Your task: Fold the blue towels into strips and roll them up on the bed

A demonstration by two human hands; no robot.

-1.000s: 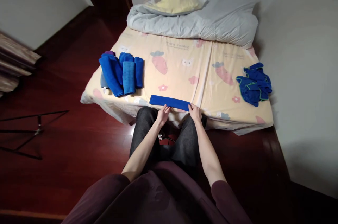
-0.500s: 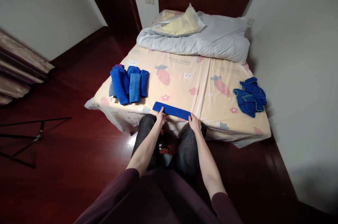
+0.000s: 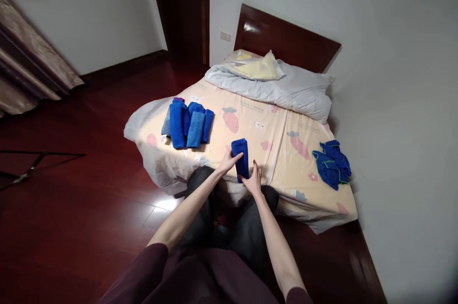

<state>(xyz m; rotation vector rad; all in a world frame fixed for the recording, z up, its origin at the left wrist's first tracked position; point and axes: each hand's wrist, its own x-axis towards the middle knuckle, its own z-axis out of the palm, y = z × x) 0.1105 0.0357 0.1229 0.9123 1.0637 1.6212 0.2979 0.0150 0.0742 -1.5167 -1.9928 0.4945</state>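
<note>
A blue towel, folded into a narrow, thick strip, is at the bed's front edge between my hands, its long side pointing away from me. My left hand is closed on its left side, thumb across the top face. My right hand is at its lower right, with the thumb touching near the close end and the fingers spread away from the cloth. Several rolled or folded blue towels lie together to the left on the bed. At the right, a crumpled heap of blue cloths with green edging rests on the sheet.
The bed has a patterned sheet, with a grey quilt and a yellow pillow near the headboard. Black stand legs are on the floor at left, below a curtain.
The blue towel was a long strip lying crosswise, held at both ends. Now it is shorter, folded over and turned lengthwise. My right hand's fingers have opened. The view has tilted up.
</note>
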